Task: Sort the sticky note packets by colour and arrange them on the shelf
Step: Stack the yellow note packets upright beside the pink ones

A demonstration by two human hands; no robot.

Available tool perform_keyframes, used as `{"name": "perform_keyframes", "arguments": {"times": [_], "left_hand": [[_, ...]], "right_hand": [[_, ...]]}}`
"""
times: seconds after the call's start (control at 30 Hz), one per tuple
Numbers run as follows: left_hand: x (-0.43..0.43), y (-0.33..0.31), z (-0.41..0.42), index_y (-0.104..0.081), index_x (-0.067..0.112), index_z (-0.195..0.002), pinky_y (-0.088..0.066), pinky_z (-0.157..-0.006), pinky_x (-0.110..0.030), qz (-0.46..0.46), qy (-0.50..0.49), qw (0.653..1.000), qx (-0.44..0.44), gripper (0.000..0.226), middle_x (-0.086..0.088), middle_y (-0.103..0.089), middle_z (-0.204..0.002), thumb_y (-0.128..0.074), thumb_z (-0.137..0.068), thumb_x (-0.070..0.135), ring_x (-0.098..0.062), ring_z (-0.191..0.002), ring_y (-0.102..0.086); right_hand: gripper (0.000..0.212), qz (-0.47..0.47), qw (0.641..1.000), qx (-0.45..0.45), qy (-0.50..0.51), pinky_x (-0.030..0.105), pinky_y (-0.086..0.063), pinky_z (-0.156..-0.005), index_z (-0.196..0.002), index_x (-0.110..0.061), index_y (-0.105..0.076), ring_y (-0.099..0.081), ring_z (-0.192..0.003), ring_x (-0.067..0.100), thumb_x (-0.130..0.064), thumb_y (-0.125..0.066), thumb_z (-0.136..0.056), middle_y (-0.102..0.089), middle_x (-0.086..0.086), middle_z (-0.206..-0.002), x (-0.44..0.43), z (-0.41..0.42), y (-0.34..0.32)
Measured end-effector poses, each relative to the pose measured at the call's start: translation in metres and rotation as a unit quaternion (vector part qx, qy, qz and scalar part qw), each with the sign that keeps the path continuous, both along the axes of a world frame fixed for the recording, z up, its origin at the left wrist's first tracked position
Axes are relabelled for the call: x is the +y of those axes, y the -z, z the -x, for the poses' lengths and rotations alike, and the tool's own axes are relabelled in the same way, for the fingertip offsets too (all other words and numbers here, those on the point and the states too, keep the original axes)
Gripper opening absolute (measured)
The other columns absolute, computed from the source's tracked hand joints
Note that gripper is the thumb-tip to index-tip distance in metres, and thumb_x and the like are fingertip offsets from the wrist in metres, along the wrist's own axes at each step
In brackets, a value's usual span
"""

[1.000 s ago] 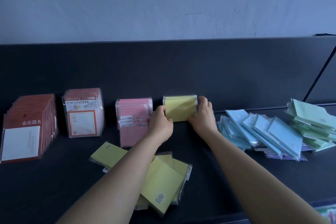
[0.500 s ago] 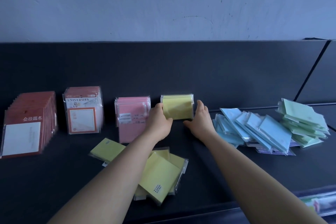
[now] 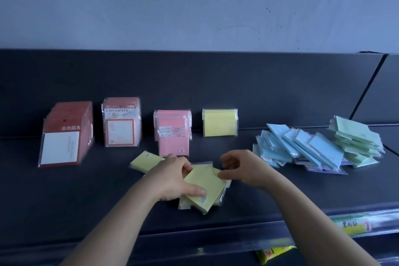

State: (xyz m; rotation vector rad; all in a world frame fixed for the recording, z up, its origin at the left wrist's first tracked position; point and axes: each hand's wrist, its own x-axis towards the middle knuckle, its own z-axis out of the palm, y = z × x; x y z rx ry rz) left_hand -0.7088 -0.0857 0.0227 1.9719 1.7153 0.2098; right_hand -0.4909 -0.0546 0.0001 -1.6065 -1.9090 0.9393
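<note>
A loose pile of yellow sticky note packets (image 3: 205, 188) lies on the dark shelf (image 3: 86, 196) near its front. My left hand (image 3: 172, 177) grips the top yellow packet, thumb on its near edge. My right hand (image 3: 239, 166) pinches that packet's far right corner. Another yellow packet (image 3: 144, 161) lies flat to the left. A standing yellow stack (image 3: 219, 122) leans on the back panel, apart from both hands. Pink packets (image 3: 173, 133) stand to its left.
Two red-orange packet stacks (image 3: 67, 134) (image 3: 121, 123) stand at the left. Blue packets (image 3: 300, 147) lie in a loose heap at the right, with green packets (image 3: 356, 140) beyond them. A price-label strip (image 3: 354, 225) runs along the shelf's front edge.
Both hands let go of the standing yellow stack at the back and came forward to the loose yellow pile, where they now hold the top packet.
</note>
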Motion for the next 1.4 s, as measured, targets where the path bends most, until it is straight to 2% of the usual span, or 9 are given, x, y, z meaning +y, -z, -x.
{"name": "perform_keyframes", "arguments": {"times": [0.23, 0.37, 0.43, 0.63, 0.8, 0.97, 1.13, 1.27, 1.4], "left_hand": [[-0.016, 0.004, 0.022, -0.054, 0.027, -0.097, -0.050, -0.074, -0.025, -0.003, -0.050, 0.990, -0.130, 0.034, 0.010, -0.060, -0.100, -0.081, -0.075, 0.029, -0.007, -0.086, -0.060], [-0.021, 0.004, 0.051, -0.053, 0.023, -0.108, -0.057, -0.077, -0.037, -0.003, -0.111, 0.975, -0.193, 0.032, 0.001, -0.067, -0.101, -0.071, -0.083, 0.016, -0.017, -0.087, -0.067], [-0.024, 0.005, 0.058, -0.053, 0.022, -0.109, -0.056, -0.071, -0.035, -0.002, -0.115, 0.972, -0.204, 0.031, -0.001, -0.067, -0.102, -0.067, -0.085, 0.010, -0.019, -0.087, -0.068], [-0.024, 0.007, 0.073, -0.052, 0.021, -0.115, -0.058, -0.076, -0.045, -0.037, -0.150, 0.983, -0.097, 0.040, 0.001, -0.059, -0.111, -0.069, -0.080, 0.020, -0.021, -0.095, -0.063], [-0.019, 0.001, 0.038, -0.043, 0.019, -0.141, -0.040, -0.100, -0.031, -0.162, -0.099, 0.979, -0.075, 0.058, 0.000, -0.045, -0.141, -0.060, -0.090, 0.040, -0.018, -0.128, -0.043], [0.004, 0.008, -0.021, -0.056, 0.011, -0.127, -0.046, -0.069, -0.022, -0.098, -0.067, 0.973, -0.196, 0.034, 0.001, -0.064, -0.120, -0.052, -0.098, 0.028, -0.006, -0.089, -0.060], [0.043, 0.014, -0.055, -0.061, 0.012, -0.111, -0.055, -0.070, -0.029, -0.158, -0.115, 0.956, -0.218, 0.020, -0.001, -0.067, -0.102, -0.054, -0.093, 0.008, -0.018, -0.086, -0.065], [0.073, 0.012, -0.069, -0.058, 0.014, -0.101, -0.049, -0.066, -0.027, -0.180, -0.139, 0.957, -0.179, 0.013, -0.001, -0.063, -0.097, -0.054, -0.093, 0.005, -0.019, -0.084, -0.061], [0.101, 0.020, -0.077, -0.056, 0.007, -0.087, -0.043, -0.061, -0.031, -0.191, -0.173, 0.956, -0.138, 0.005, -0.007, -0.060, -0.087, -0.054, -0.090, 0.003, -0.023, -0.075, -0.056]], "right_hand": [[0.014, -0.004, 1.000, -0.018, -0.014, 0.031, -0.042, -0.064, -0.086, -0.014, -0.061, -0.048, -0.064, 0.013, -0.028, -0.061, -0.090, -0.058, 0.000, -0.075, -0.013, 0.023, -0.001], [0.032, -0.007, 0.997, -0.078, -0.006, 0.038, -0.046, -0.093, -0.113, -0.023, -0.060, -0.052, -0.102, 0.021, -0.037, -0.065, -0.084, -0.062, -0.001, -0.103, -0.010, 0.038, -0.001], [0.029, 0.001, 0.998, -0.070, 0.008, 0.039, -0.049, -0.091, -0.103, -0.030, -0.059, -0.054, -0.103, 0.022, -0.037, -0.071, -0.078, -0.062, -0.002, -0.101, -0.009, 0.042, -0.001], [0.021, -0.014, 0.996, 0.070, 0.061, 0.028, -0.046, -0.065, -0.098, -0.012, -0.061, -0.058, -0.069, 0.015, -0.013, -0.073, -0.081, -0.069, 0.009, -0.089, -0.015, 0.029, -0.011], [0.021, -0.010, 0.956, 0.243, 0.161, 0.025, -0.053, -0.061, -0.103, -0.002, -0.058, -0.061, -0.059, 0.013, -0.006, -0.068, -0.085, -0.064, 0.010, -0.073, -0.013, 0.010, -0.013], [0.026, -0.002, 0.940, 0.296, 0.171, 0.029, -0.059, -0.065, -0.111, -0.002, -0.053, -0.065, -0.065, 0.016, -0.002, -0.064, -0.087, -0.065, 0.013, -0.088, -0.007, -0.001, -0.011], [0.030, -0.041, 0.958, 0.202, 0.200, 0.041, -0.059, -0.074, -0.110, -0.015, -0.055, -0.069, -0.077, 0.023, -0.012, -0.069, -0.083, -0.069, 0.007, -0.091, 0.018, -0.013, 0.001], [0.027, -0.079, 0.966, 0.113, 0.218, 0.024, -0.044, -0.058, -0.107, -0.016, -0.057, -0.061, -0.078, 0.012, -0.018, -0.069, -0.083, -0.065, -0.004, -0.092, 0.044, -0.016, 0.005], [0.021, -0.094, 0.973, 0.024, 0.212, 0.029, -0.044, -0.062, -0.104, -0.015, -0.055, -0.057, -0.085, 0.020, -0.011, -0.056, -0.084, -0.059, 0.004, -0.104, 0.074, -0.010, 0.010]]}}
